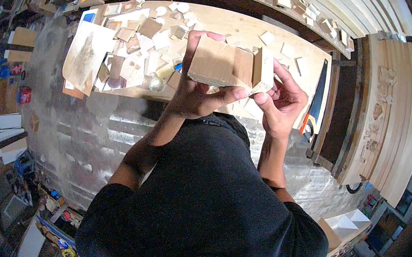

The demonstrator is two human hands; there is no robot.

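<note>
Up over the near edge of the workbench, a rectangular wooden block (222, 63) with brown grain is raised between both hands. My left hand (197, 97) wraps round its left end, the fingers behind and the thumb along the lower edge. A paler, narrower wood piece (263, 70) stands across the block's right end; whether the two are joined I cannot tell. My right hand (283, 107) is closed on this pale piece, thumb below and fingers behind it. Both thumb tips come close together under the wood.
Wood offcuts (149, 28) lie scattered over the left of the workbench (218, 21). A handsaw (316, 95) with an orange and black handle rests at its right edge. A stained pale board (88, 54) sits at the left, near a clear round object (156, 84). Long planks (400, 115) run along the right.
</note>
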